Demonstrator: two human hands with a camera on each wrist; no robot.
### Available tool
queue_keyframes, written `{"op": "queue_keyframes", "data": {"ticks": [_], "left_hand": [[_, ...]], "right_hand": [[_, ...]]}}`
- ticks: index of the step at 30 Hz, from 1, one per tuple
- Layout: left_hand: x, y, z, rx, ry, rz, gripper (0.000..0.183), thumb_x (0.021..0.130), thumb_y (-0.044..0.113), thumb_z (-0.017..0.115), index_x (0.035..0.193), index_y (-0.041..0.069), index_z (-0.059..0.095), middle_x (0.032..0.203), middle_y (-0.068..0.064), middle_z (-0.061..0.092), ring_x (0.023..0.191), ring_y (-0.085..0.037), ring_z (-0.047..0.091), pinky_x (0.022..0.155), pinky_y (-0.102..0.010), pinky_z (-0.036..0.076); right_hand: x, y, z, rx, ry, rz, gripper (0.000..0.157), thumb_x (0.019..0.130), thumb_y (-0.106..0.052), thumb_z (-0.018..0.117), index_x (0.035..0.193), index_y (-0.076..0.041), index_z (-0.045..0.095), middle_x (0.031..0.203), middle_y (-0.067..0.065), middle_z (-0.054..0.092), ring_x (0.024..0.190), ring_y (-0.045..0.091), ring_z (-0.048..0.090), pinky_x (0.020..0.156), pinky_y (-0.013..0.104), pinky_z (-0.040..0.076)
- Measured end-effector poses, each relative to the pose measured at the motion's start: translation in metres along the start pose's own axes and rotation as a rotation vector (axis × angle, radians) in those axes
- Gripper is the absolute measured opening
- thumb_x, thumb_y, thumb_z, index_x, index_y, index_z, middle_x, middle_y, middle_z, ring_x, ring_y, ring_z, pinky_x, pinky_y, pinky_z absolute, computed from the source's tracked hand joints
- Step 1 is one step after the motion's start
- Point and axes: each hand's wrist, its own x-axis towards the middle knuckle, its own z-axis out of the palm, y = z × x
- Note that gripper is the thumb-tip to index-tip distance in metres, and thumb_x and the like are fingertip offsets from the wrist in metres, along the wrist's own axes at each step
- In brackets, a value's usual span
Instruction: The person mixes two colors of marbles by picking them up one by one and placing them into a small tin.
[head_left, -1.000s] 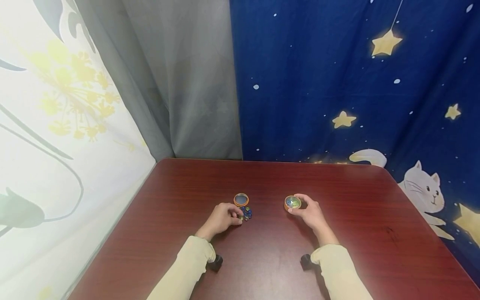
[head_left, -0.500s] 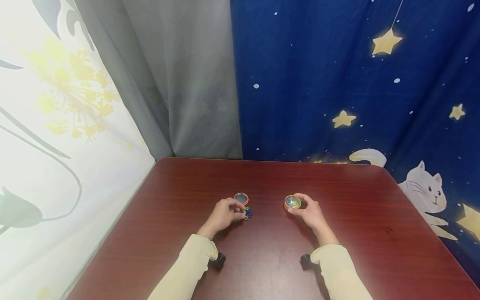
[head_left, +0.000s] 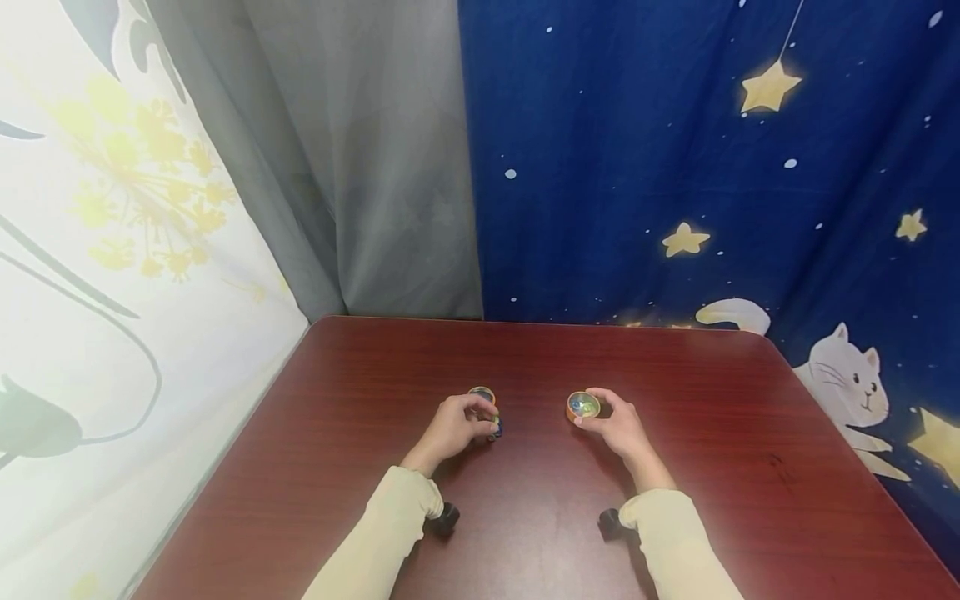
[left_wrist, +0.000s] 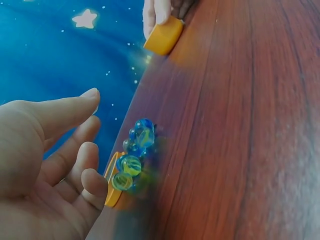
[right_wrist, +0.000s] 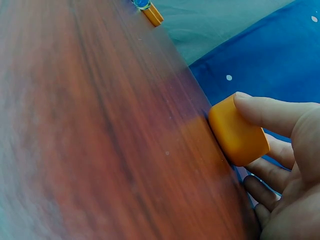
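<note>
My left hand (head_left: 453, 427) hovers at a small cluster of glass marbles (left_wrist: 131, 165), blue and yellow-green, on the table. In the left wrist view its thumb and fingers are apart, with no marble seen between them. Beside the marbles lies a shallow round orange lid (head_left: 481, 392), partly covered by that hand in the head view. Over to the right, my right hand (head_left: 618, 423) grips a small round orange tub (right_wrist: 239, 131) between thumb and fingers. Several blue and green marbles (head_left: 583, 406) show inside the tub, whose mouth faces up.
Both hands are over a dark red wood-grain table (head_left: 540, 500). A grey curtain (head_left: 405, 167) and a blue star-patterned curtain (head_left: 600, 167) hang behind it, and a white flowered cloth (head_left: 112, 333) at the left. Each wrist carries a black camera (head_left: 444, 518).
My left hand has shifted slightly right and now overlaps more of the marbles and the lid. The right hand and its tub have stayed in place.
</note>
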Motion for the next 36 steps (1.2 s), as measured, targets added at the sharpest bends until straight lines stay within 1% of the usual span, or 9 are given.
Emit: {"op": "queue_keyframes", "data": {"ticks": [5, 11, 17, 20, 24, 28, 30, 33, 36], "left_hand": [[0.001, 0.003, 0.003, -0.038, 0.000, -0.017, 0.016, 0.080, 0.008, 0.080, 0.093, 0.012, 0.072, 0.078, 0.000, 0.068, 0.058, -0.018, 0.060, 0.049, -0.028, 0.045], [0.004, 0.008, 0.008, -0.055, 0.011, -0.005, 0.017, 0.078, 0.007, 0.080, 0.092, 0.011, 0.072, 0.080, 0.002, 0.066, 0.056, -0.011, 0.057, 0.047, -0.026, 0.043], [0.009, 0.013, 0.017, -0.090, 0.023, 0.014, 0.017, 0.078, 0.005, 0.080, 0.092, 0.009, 0.072, 0.089, 0.000, 0.064, 0.065, -0.011, 0.063, 0.054, -0.026, 0.048], [0.012, 0.015, 0.023, -0.089, 0.030, 0.013, 0.016, 0.078, 0.006, 0.081, 0.092, 0.010, 0.073, 0.088, 0.001, 0.066, 0.063, -0.010, 0.060, 0.054, -0.025, 0.047], [0.015, 0.016, 0.029, -0.129, 0.017, 0.025, 0.017, 0.078, 0.006, 0.080, 0.093, 0.008, 0.072, 0.084, 0.000, 0.070, 0.056, -0.011, 0.054, 0.046, -0.025, 0.043], [0.017, 0.018, 0.035, -0.171, 0.008, 0.035, 0.018, 0.078, 0.005, 0.080, 0.094, 0.006, 0.072, 0.082, -0.003, 0.072, 0.055, -0.010, 0.053, 0.046, -0.024, 0.042], [0.017, 0.020, 0.038, -0.181, 0.010, 0.029, 0.018, 0.078, 0.005, 0.080, 0.095, 0.006, 0.071, 0.083, -0.003, 0.071, 0.057, -0.013, 0.054, 0.047, -0.024, 0.041], [0.019, 0.023, 0.042, -0.193, 0.009, 0.013, 0.018, 0.079, 0.005, 0.079, 0.095, 0.006, 0.071, 0.084, -0.003, 0.071, 0.059, -0.025, 0.057, 0.045, -0.025, 0.040], [0.021, 0.026, 0.047, -0.196, 0.004, -0.001, 0.017, 0.079, 0.005, 0.079, 0.095, 0.007, 0.071, 0.083, -0.001, 0.071, 0.060, -0.030, 0.057, 0.044, -0.026, 0.040]], "right_hand": [[0.000, 0.001, 0.001, 0.007, -0.001, 0.001, 0.061, 0.075, -0.012, 0.082, 0.130, -0.007, 0.057, 0.126, 0.018, 0.056, 0.121, 0.033, 0.043, 0.102, 0.053, 0.029], [0.001, 0.001, 0.001, 0.012, -0.001, 0.001, 0.060, 0.075, -0.012, 0.082, 0.129, -0.006, 0.057, 0.125, 0.018, 0.058, 0.118, 0.033, 0.047, 0.100, 0.052, 0.032], [0.000, 0.002, 0.000, 0.015, 0.002, 0.004, 0.060, 0.075, -0.013, 0.083, 0.129, -0.007, 0.058, 0.125, 0.018, 0.058, 0.119, 0.033, 0.045, 0.100, 0.052, 0.031], [0.000, 0.002, 0.000, 0.011, 0.000, 0.007, 0.060, 0.075, -0.014, 0.083, 0.129, -0.007, 0.058, 0.124, 0.018, 0.057, 0.118, 0.033, 0.047, 0.099, 0.052, 0.033], [0.000, 0.002, 0.000, 0.005, 0.004, 0.008, 0.060, 0.075, -0.014, 0.084, 0.129, -0.007, 0.058, 0.125, 0.017, 0.057, 0.119, 0.033, 0.045, 0.100, 0.053, 0.031], [0.000, 0.000, 0.001, 0.003, 0.007, 0.003, 0.060, 0.074, -0.014, 0.084, 0.128, -0.008, 0.058, 0.125, 0.017, 0.058, 0.121, 0.034, 0.043, 0.101, 0.053, 0.030], [0.001, 0.000, 0.001, 0.000, 0.006, 0.008, 0.061, 0.074, -0.015, 0.084, 0.128, -0.008, 0.058, 0.125, 0.017, 0.057, 0.122, 0.034, 0.039, 0.101, 0.054, 0.028], [0.002, 0.001, 0.001, -0.003, 0.002, 0.014, 0.061, 0.074, -0.016, 0.084, 0.129, -0.009, 0.058, 0.125, 0.018, 0.056, 0.124, 0.035, 0.036, 0.102, 0.055, 0.026], [0.002, 0.001, 0.000, -0.007, 0.003, 0.009, 0.061, 0.074, -0.016, 0.084, 0.129, -0.008, 0.058, 0.125, 0.018, 0.056, 0.124, 0.035, 0.038, 0.102, 0.055, 0.027]]}}
